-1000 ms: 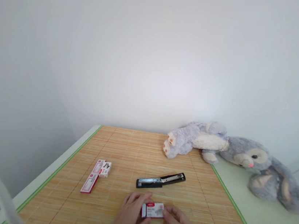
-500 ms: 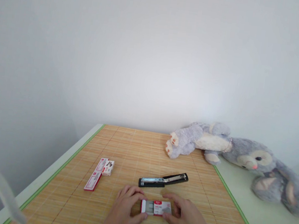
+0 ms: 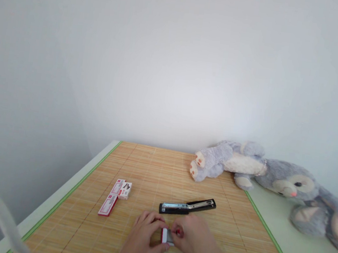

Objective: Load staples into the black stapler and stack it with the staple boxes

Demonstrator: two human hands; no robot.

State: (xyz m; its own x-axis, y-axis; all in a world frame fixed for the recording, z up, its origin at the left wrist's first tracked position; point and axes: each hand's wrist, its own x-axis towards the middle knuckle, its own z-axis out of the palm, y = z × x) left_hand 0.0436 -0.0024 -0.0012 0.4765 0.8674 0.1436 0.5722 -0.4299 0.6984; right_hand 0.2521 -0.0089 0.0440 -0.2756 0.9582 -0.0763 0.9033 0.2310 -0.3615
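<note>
A small red and white staple box (image 3: pixel 167 236) lies on the bamboo mat (image 3: pixel 150 174) near the front edge. My left hand (image 3: pixel 144 241) grips its left end with thumb and fingers. My right hand (image 3: pixel 193 239) covers most of the box from the right, fingertips pinched at its open end. Just beyond the hands lies a black stapler (image 3: pixel 187 206), swung open flat with its metal staple channel showing.
Two more red and white staple boxes (image 3: pixel 116 196) lie at the mat's left side. A grey plush rabbit (image 3: pixel 262 176) lies across the back right, partly off the mat. A white wall stands behind the table. A blurred pale strap crosses the lower left corner.
My right hand has moved left over the box, hiding most of it. Earlier both hands held the box by its two ends with its top showing.
</note>
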